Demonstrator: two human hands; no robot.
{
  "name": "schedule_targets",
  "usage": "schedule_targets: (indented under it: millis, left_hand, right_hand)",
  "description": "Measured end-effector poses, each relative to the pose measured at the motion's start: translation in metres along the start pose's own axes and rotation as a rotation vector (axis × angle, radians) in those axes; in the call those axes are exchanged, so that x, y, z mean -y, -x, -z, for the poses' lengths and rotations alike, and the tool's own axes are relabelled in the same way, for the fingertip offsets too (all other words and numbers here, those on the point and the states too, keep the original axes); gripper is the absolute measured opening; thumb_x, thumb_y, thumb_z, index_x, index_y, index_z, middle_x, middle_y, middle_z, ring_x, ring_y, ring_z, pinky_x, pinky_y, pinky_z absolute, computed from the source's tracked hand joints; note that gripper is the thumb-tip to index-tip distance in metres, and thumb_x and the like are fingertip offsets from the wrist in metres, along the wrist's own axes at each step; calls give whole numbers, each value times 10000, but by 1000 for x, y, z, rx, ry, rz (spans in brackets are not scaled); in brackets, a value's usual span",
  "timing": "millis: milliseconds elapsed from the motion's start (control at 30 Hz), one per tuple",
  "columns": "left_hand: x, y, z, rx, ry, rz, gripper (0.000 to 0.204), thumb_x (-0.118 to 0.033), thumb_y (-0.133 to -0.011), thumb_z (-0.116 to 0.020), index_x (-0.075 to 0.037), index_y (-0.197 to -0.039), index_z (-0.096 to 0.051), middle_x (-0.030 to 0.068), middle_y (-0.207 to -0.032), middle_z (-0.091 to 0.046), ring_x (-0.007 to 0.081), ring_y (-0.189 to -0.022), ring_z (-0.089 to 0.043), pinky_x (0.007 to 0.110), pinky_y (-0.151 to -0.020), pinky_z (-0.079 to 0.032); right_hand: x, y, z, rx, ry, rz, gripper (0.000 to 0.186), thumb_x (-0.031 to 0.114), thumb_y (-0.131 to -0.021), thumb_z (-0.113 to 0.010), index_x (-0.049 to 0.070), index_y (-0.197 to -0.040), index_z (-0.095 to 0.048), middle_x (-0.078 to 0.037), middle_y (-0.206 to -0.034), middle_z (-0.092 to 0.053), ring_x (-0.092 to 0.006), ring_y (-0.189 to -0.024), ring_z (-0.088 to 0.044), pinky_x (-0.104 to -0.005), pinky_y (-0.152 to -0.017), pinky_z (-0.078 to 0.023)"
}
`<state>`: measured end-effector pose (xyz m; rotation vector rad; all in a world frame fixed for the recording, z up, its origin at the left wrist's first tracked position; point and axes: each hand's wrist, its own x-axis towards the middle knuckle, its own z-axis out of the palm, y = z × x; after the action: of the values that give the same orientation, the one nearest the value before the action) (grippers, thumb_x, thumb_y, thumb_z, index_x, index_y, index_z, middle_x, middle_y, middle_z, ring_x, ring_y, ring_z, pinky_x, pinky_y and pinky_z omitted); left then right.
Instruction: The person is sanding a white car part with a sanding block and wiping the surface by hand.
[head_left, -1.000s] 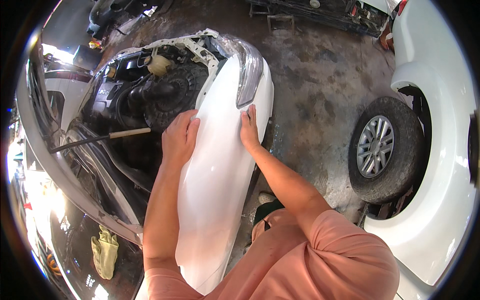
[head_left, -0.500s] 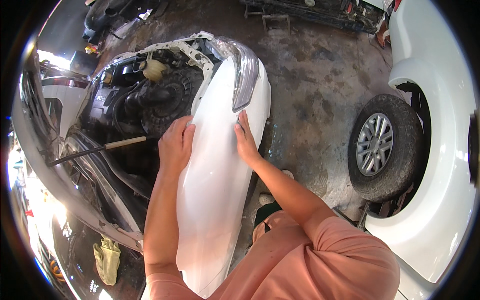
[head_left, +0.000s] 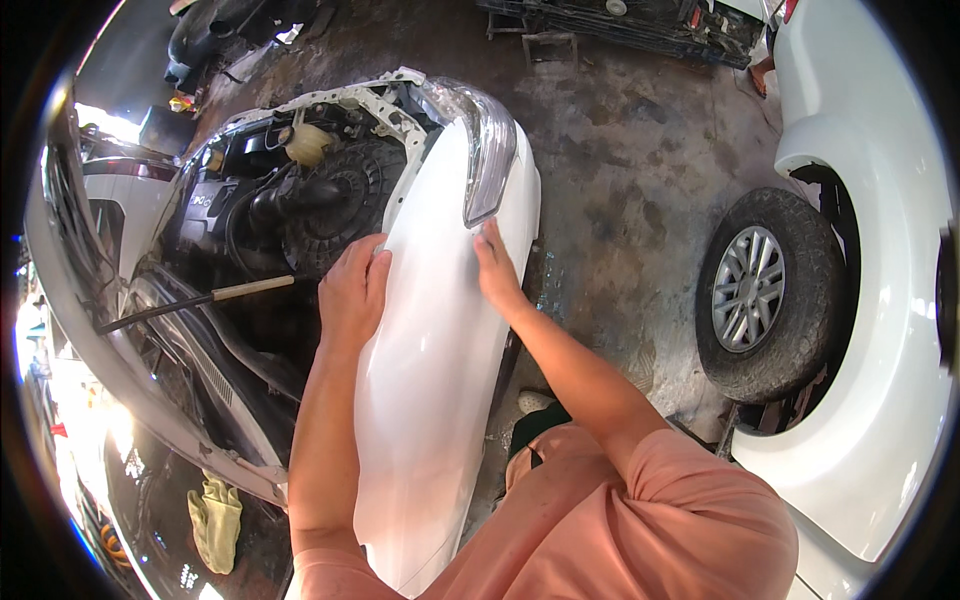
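A white car fender runs lengthwise in front of me, with a clear headlight at its far end. My left hand grips the fender's inner edge by the engine bay. Its thumb rests along the top edge, and its other fingers bend over the side, their tips partly hidden. Against the outer side, just below the headlight's pointed lower tip, lies my right hand. Its fingers are stretched out along the panel, some of them hidden from sight.
The engine bay lies open on the left, crossed by a thin rod with a pale sleeve. A yellowish glove lies on the dark windshield. To the right stands another white vehicle with an exposed wheel. Car parts lie on the far floor.
My right hand has shifted slightly, its fingers drawing closer together by the headlight tip. My left hand stays nearly in place on the inner edge.
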<state>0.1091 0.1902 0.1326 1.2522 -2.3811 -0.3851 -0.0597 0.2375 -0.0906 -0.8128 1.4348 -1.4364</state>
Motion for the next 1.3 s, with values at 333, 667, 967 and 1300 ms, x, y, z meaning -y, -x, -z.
schedule_targets:
  millis: [333, 667, 967, 1300]
  left_hand:
    - [2, 3, 2, 10, 1, 29, 226, -200, -1008, -607, -68, -1179, -674, 142, -1076, -718, 345, -921, -698, 409, -805, -547]
    - [2, 4, 4, 21, -1, 44, 228, -205, -1012, -600, -67, -1177, -678, 150, -1083, -720, 349, -935, -700, 412, -821, -547]
    - [-2, 3, 5, 27, 8, 66, 222, -212, -1015, -601, -71, -1169, -676, 145, -1083, -720, 355, -936, -698, 420, -801, -543]
    - [2, 0, 1, -8, 25, 8, 232, -232, -1015, -596, -80, -1169, -680, 148, -1104, -720, 372, -946, -695, 418, -804, -550]
  right_hand:
    - [-12, 3, 2, 11, 52, 119, 701, 408, -1098, -353, -88, -1579, -233, -249, -1693, -140, -329, -1586, -112, -365, -1281, -96]
    - [3, 21, -12, 35, 73, 97, 784, 492, -1098, -336, -72, -1604, -135, -250, -1704, -43, -352, -1591, -20, -422, -1284, -40]
    - [7, 116, -50, 95, 282, 498, 777, 456, -1098, -346, -78, -1605, -98, -269, -1697, -39, -385, -1585, -21, -452, -1284, -19]
    - [29, 110, -72, -7, 289, 289, 763, 424, -1108, -302, -109, -1593, -49, -320, -1678, 9, -420, -1576, 29, -480, -1278, 8]
